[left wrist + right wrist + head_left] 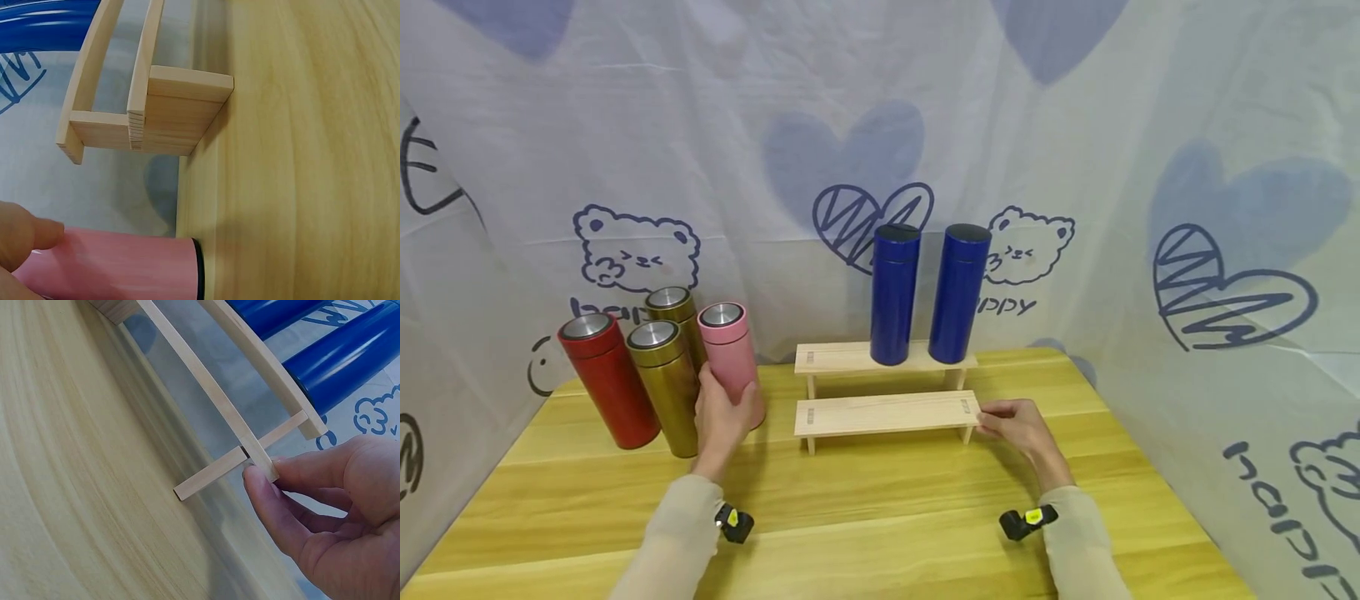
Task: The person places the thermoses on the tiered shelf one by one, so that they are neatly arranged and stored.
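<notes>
My left hand grips a pink thermos round its lower body; in the left wrist view its black-rimmed base is at the tabletop, though I cannot tell if it touches. At the other side, my right hand pinches the right end of the lower shelf of a two-step wooden rack between thumb and fingers. Two blue thermoses stand upright on the rack's upper step. Nothing stands on the lower step.
Left of the pink thermos stand a red thermos and two gold thermoses, close together. A wooden table carries everything. Behind and beside it hangs a white printed cloth.
</notes>
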### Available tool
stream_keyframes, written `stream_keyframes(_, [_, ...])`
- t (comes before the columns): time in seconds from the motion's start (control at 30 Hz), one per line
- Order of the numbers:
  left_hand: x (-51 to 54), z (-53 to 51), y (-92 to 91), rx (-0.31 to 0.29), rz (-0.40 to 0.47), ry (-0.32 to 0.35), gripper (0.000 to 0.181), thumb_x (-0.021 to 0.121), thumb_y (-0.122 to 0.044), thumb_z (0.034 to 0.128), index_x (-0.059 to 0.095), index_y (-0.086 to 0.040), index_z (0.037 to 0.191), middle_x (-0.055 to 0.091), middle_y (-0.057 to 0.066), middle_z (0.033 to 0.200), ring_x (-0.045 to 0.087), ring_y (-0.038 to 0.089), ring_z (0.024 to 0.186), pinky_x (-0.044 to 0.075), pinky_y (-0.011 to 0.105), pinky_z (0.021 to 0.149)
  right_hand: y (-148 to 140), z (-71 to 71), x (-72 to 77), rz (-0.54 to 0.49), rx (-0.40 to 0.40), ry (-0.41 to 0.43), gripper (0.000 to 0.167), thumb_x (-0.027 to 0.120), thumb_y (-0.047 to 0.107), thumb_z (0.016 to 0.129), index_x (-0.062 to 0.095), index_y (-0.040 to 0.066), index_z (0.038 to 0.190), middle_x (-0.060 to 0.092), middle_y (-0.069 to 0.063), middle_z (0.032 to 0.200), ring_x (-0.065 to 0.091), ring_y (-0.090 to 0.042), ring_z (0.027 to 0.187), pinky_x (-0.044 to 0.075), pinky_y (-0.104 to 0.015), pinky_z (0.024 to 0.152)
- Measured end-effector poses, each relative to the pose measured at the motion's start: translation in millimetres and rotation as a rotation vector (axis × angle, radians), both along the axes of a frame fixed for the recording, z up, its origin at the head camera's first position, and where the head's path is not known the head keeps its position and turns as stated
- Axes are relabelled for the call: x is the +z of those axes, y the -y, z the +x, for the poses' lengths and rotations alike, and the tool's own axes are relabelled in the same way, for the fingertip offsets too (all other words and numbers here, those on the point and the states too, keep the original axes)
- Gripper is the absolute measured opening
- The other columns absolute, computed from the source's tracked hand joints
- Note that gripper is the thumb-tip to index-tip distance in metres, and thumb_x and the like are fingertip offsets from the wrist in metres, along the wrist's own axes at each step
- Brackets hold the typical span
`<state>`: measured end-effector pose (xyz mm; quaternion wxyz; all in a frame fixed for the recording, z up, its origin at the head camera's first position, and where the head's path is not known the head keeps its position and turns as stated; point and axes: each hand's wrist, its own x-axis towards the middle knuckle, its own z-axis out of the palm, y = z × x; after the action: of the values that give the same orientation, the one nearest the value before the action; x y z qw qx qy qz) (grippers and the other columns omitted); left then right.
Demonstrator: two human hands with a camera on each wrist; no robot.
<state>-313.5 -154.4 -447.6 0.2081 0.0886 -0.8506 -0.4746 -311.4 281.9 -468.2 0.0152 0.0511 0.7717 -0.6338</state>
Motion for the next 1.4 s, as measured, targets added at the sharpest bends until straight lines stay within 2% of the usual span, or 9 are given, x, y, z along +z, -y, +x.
stream_keyframes(0.1, [-1.6, -1.2, -2.1, 0.037, -0.016, -0.016, 0.074, 0.068, -0.02, 0.0978, 0.027, 0.003, 0.155, 0.049, 0.032, 0.147, 0.048, 0.052, 0.136, 0.039, 0.067, 0.113, 0.4, 0.1, 0.5, 0.002, -0.001, 0.003, 0.034, 0.062, -0.01, 0.096, 0.057, -0.025, 0.126, 0.064, -0.042, 0.119, 0.072, -0.007, 0.073, 0.063, -0.02, 0.072])
stream_keyframes(0.23, [-1.9, -1.0, -4.4, 0.058, -0.024, -0.024, 0.071, 0.07, -0.021, 0.0976, 0.031, 0.003, 0.152, 0.049, 0.032, 0.146, 0.048, 0.052, 0.136, 0.039, 0.07, 0.111, 0.1, 0.9, 1.6, 0.003, 0.005, 0.002, 0.034, 0.062, -0.01, 0.096, 0.057, -0.025, 0.126, 0.065, -0.041, 0.117, 0.072, -0.007, 0.073, 0.064, -0.022, 0.074])
stream_keyframes(0.43, [-3.4, -0.1, -4.9, 0.033, -0.044, -0.026, 0.074, 0.07, -0.021, 0.0982, 0.029, 0.003, 0.155, 0.047, 0.034, 0.148, 0.047, 0.052, 0.137, 0.036, 0.072, 0.113, -0.4, 1.9, 1.7, -0.003, 0.014, -0.003, 0.035, 0.062, -0.01, 0.096, 0.056, -0.026, 0.127, 0.066, -0.039, 0.115, 0.073, -0.007, 0.073, 0.065, -0.024, 0.075])
stream_keyframes(0.6, [-0.3, 1.6, -4.6, 0.003, -0.044, -0.022, 0.073, 0.072, -0.02, 0.0976, 0.031, 0.004, 0.153, 0.047, 0.034, 0.148, 0.048, 0.051, 0.137, 0.037, 0.07, 0.114, -0.3, 2.3, 3.2, -0.012, 0.025, -0.015, 0.036, 0.063, -0.01, 0.096, 0.055, -0.028, 0.126, 0.066, -0.041, 0.115, 0.073, -0.007, 0.073, 0.065, -0.024, 0.074])
stream_keyframes(0.73, [6.8, 4.8, -3.7, -0.025, -0.035, -0.009, 0.074, 0.071, -0.022, 0.0981, 0.03, 0.005, 0.154, 0.047, 0.034, 0.149, 0.048, 0.051, 0.138, 0.038, 0.068, 0.116, 0.4, 2.5, 2.7, -0.013, 0.022, -0.015, 0.036, 0.063, -0.011, 0.096, 0.055, -0.028, 0.126, 0.063, -0.044, 0.118, 0.072, -0.007, 0.073, 0.064, -0.023, 0.074])
stream_keyframes(0.97, [21.3, 11.0, -0.3, -0.072, -0.012, -0.018, 0.072, 0.072, -0.022, 0.098, 0.033, -0.001, 0.155, 0.053, 0.029, 0.148, 0.057, 0.046, 0.13, 0.049, 0.063, 0.11, -0.8, 0.4, 1.4, -0.008, 0.013, -0.011, 0.034, 0.061, -0.011, 0.096, 0.056, -0.027, 0.126, 0.064, -0.042, 0.118, 0.072, -0.006, 0.073, 0.064, -0.021, 0.073])
stream_keyframes(1.2, [38.4, 16.6, 3.9, -0.131, -0.008, -0.021, 0.072, 0.072, -0.02, 0.0983, 0.033, -0.002, 0.156, 0.051, 0.028, 0.15, 0.055, 0.045, 0.132, 0.049, 0.061, 0.111, -0.3, 0.5, 1.9, -0.002, 0.007, -0.006, 0.034, 0.063, -0.011, 0.096, 0.057, -0.027, 0.125, 0.069, -0.036, 0.112, 0.072, -0.007, 0.073, 0.064, -0.021, 0.072])
stream_keyframes(1.4, [52.6, 20.0, 4.6, -0.156, -0.033, -0.038, 0.073, 0.074, -0.018, 0.096, 0.035, -0.003, 0.156, 0.053, 0.028, 0.149, 0.057, 0.045, 0.132, 0.05, 0.06, 0.111, -0.7, -0.3, 1.0, 0.009, 0.003, -0.006, 0.033, 0.063, -0.01, 0.096, 0.058, -0.026, 0.125, 0.069, -0.034, 0.112, 0.072, -0.007, 0.073, 0.065, -0.024, 0.075])
